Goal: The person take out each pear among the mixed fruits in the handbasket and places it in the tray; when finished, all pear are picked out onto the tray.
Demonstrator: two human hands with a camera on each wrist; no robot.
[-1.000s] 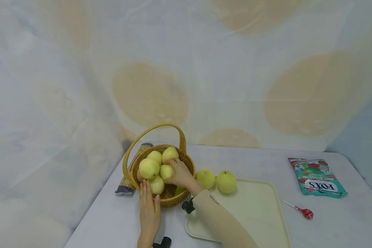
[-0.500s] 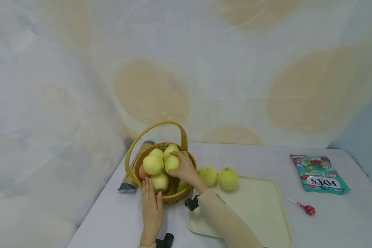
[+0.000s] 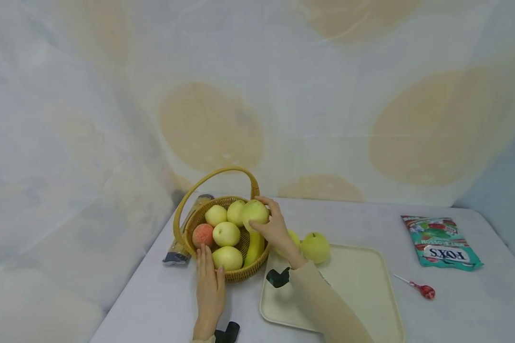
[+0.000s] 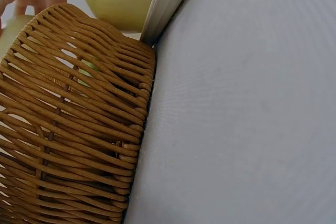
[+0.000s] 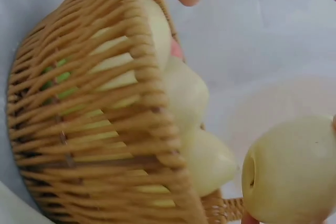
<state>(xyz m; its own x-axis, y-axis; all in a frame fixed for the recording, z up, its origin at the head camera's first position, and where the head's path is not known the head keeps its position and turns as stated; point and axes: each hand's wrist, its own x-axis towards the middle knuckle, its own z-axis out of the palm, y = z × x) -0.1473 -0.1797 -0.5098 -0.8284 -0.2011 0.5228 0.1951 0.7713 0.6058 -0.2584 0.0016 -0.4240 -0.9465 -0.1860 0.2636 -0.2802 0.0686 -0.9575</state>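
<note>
My right hand (image 3: 279,233) grips a yellow-green apple (image 3: 255,212) by its sides, above the right rim of a wicker basket (image 3: 240,275). In the right wrist view the held apple (image 5: 294,171) hangs beside the basket, clear of the fruit inside. My left hand (image 3: 210,286) rests straight fingers against the basket's near-left rim. Several more yellow-green apples (image 3: 226,234), a reddish peach (image 3: 203,235) and a banana (image 3: 255,247) lie in the basket. The left wrist view shows mostly the woven side (image 4: 73,119).
A cream tray (image 3: 356,286) lies right of the basket, with two apples (image 3: 315,247) at its far-left corner, one partly behind my right hand. Farther right are a red lollipop (image 3: 427,291) and a teal FOX'S candy bag (image 3: 444,243). A brown-and-black packet (image 3: 177,257) sits behind the basket.
My right hand has lifted its apple up and right out of the pile. Another apple has rolled toward the basket's middle, uncovering the peach; more of the banana shows. The left hand stays put.
</note>
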